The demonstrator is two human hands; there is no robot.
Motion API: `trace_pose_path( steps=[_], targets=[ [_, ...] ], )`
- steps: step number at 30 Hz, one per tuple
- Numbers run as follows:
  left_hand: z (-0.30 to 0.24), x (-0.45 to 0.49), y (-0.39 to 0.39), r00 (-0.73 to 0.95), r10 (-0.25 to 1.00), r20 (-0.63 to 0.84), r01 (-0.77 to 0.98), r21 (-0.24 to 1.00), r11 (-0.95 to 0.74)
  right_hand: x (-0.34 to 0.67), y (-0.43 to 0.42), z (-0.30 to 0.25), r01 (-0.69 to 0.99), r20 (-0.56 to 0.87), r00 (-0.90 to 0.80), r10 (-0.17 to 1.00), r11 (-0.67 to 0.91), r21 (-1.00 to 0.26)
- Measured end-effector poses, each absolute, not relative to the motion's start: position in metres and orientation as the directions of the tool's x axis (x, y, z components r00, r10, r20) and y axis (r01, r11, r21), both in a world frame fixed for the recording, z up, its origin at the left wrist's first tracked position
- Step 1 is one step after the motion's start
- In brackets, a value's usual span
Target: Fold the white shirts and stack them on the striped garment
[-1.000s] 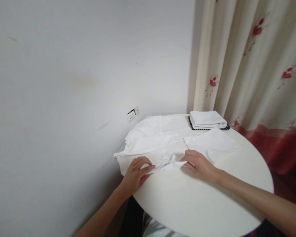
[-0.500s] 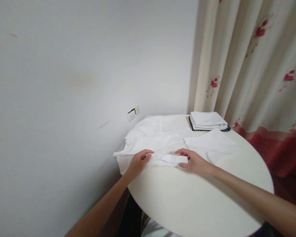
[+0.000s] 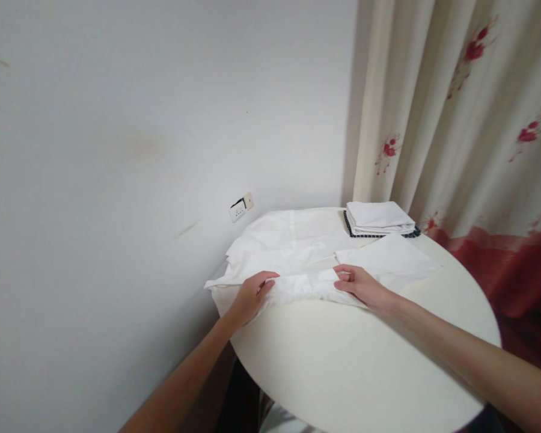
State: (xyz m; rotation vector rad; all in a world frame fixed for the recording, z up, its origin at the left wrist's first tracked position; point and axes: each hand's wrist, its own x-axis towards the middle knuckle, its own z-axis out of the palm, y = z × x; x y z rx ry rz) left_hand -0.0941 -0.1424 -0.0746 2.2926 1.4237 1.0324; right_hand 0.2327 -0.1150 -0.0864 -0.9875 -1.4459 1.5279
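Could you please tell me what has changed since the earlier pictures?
The left hand and right hand have shifted slightly forward; the near edge of the white cloth, bunched a second ago, now stretches in a straighter band between them. The folded pile stayed put.

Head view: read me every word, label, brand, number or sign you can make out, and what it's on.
None: no text can be read.
White cloth and folded white stack: no lettering visible.
Wall socket: only small dark marks, too small to read as anything.
Curtain: red floral print, no writing visible.
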Motion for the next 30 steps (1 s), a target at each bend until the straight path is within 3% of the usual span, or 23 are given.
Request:
trace_pose_path(
  steps=[5,13,20,24,30],
  targets=[
    [-0.057,-0.06,-0.154,0.376,0.724,0.578,0.751,0.267,-0.603,0.225,-0.119,-0.082,0.006,0.118,-0.324,0.939,0.127,-0.992],
    [-0.045,0.022,-0.147,0.663,0.58,0.473,0.692,-0.09,-0.717,0.218,-0.123,-0.094,-0.037,0.23,-0.286,0.93,0.229,-0.973],
    [-0.067,0.021,-0.132,0.633,0.499,0.592,0.651,-0.059,-0.757,0.218,-0.12,-0.109,-0.001,0.159,-0.255,0.954,0.164,-0.986],
    [-0.073,0.022,-0.138,0.678,0.437,0.591,0.611,-0.122,-0.782,0.218,-0.122,-0.104,-0.038,0.134,-0.251,0.959,0.129,-0.991],
    [-0.075,0.018,-0.135,0.663,0.465,0.586,0.631,-0.103,-0.769,0.224,-0.126,-0.096,-0.061,0.148,-0.332,0.932,0.135,-0.989]
  ],
)
